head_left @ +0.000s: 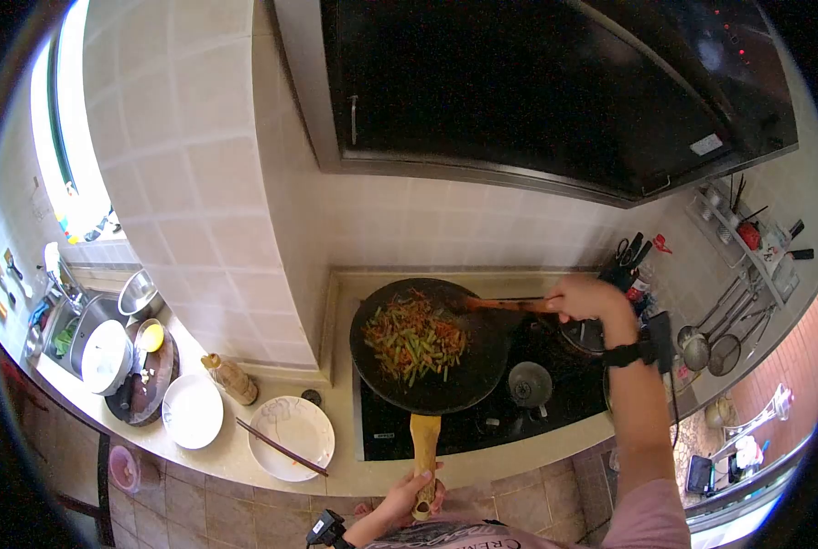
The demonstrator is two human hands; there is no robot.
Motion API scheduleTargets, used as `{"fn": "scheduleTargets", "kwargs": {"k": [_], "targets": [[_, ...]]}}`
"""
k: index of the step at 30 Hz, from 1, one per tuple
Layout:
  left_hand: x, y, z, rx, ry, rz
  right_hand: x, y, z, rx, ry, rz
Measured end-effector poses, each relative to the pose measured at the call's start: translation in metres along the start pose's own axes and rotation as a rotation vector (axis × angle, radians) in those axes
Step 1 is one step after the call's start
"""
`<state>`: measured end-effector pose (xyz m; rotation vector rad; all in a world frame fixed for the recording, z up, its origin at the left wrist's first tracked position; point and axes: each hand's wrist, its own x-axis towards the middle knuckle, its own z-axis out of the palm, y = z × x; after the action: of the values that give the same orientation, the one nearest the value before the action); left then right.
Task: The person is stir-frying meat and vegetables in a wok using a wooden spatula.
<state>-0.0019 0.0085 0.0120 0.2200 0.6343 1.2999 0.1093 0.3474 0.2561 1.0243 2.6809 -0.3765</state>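
Note:
My left hand (407,497) is wrapped round the yellow wooden handle (425,437) of a dark wok (482,361). The wok sits over the left part of the black cooktop (473,439). Cut green and orange-red vegetable strips (413,340) lie in its left half. In my right hand (585,299) is a wooden spatula (509,305), held level from the right. Its tip reaches over the upper right inside of the wok, apart from most of the strips. A grey cup-like item with a small handle (530,384) is just right of the wok.
Left on the counter are a white plate (303,416) with chopsticks (281,446) across it, another plate (193,412), a bottle (230,380), a round chopping board (162,366) and the sink (75,320). Right are a knife block (621,267) and strainers (725,354). A range hood (509,101) hangs above.

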Motion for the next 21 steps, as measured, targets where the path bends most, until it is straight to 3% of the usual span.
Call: {"fn": "scheduleTargets", "kwargs": {"k": [2,4,6,8,10,16,17,21], "targets": [[-0.003,0.005,0.005,0.099,0.009,0.01,0.011,-0.017,0.011,-0.085,0.063,-0.077],[-0.002,0.005,0.004,0.117,0.003,0.006,0.046,-0.022,0.032,-0.079,-0.088,0.068],[-0.001,0.005,0.003,0.13,0.004,-0.002,0.044,-0.055,0.039,0.025,0.031,-0.101],[-0.002,0.006,0.005,0.136,0.016,-0.007,0.038,-0.073,0.051,0.073,-0.009,-0.176],[-0.005,0.009,0.008,0.123,0.029,-0.011,0.028,-0.082,0.06,-0.07,-0.105,-0.24],[-0.008,0.01,0.007,0.1,0.032,0.006,-0.03,-0.066,0.04,-0.284,-0.05,-0.087],[-0.008,0.009,0.007,0.08,0.021,0.013,-0.04,-0.053,0.034,-0.26,-0.002,-0.148],[-0.007,0.011,0.011,0.135,0.103,-0.008,-0.08,-0.05,0.027,-0.237,-0.029,-0.024]]}}
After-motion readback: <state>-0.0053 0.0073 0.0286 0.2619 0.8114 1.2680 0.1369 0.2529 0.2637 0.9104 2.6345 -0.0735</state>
